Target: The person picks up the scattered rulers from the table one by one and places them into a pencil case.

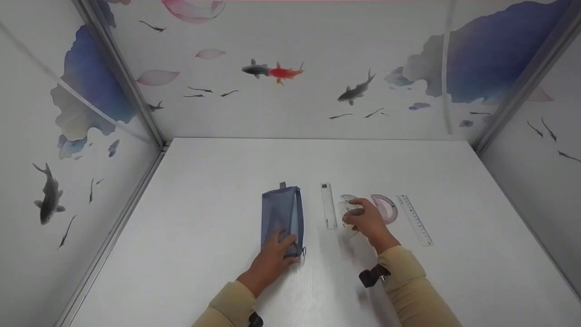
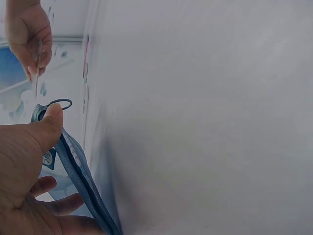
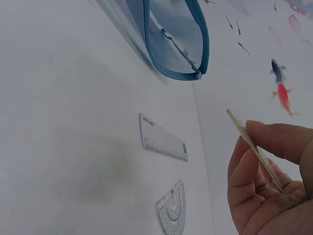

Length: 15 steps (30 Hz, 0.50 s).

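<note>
A blue see-through zip pouch (image 1: 278,206) lies on the white table with its zip side gaping. My left hand (image 1: 270,260) grips its near end, the thumb on the zip edge beside the loop pull (image 2: 63,102) and the fingers on the other side. Just right of the pouch, my right hand (image 1: 368,221) is raised above the table. Between thumb and fingers it pinches a thin, flat, clear piece (image 3: 238,125) with a yellowish edge, seen nearly edge-on. Beneath that hand lies a clear protractor (image 3: 172,211), partly covered in the head view.
A clear ruler (image 1: 327,206) lies between the pouch and the right hand. Beyond that hand are a pink protractor (image 1: 391,208) and a second clear ruler (image 1: 415,220). Panels with painted fish (image 1: 286,72) enclose the table at the back and both sides.
</note>
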Motion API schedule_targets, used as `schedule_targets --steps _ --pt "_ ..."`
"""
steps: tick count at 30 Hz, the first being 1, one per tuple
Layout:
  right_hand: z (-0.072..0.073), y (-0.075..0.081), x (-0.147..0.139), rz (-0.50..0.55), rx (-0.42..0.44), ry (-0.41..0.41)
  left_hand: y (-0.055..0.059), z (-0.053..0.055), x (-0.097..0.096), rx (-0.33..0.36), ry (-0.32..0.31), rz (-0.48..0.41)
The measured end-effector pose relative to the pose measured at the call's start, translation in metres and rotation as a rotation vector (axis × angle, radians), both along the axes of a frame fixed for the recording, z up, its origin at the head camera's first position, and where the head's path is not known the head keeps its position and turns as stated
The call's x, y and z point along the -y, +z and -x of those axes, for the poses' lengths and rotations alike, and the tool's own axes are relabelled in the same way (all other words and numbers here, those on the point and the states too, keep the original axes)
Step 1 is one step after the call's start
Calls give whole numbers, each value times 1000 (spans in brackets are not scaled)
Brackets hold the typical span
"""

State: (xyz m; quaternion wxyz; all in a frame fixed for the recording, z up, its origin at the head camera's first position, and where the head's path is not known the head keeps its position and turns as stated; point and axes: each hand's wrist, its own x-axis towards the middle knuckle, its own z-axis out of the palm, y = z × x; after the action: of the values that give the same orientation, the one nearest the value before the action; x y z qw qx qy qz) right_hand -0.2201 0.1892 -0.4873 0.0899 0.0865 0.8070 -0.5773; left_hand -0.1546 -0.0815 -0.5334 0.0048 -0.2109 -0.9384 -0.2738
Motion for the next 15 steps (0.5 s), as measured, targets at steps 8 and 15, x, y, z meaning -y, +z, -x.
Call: schedule_targets --steps 8,15 --pt "2 -1 14 44 -48 33 1 -1 -1 32 8 -2" --pt "5 1 28 68 -48 25 0 0 -1 31 6 -1"
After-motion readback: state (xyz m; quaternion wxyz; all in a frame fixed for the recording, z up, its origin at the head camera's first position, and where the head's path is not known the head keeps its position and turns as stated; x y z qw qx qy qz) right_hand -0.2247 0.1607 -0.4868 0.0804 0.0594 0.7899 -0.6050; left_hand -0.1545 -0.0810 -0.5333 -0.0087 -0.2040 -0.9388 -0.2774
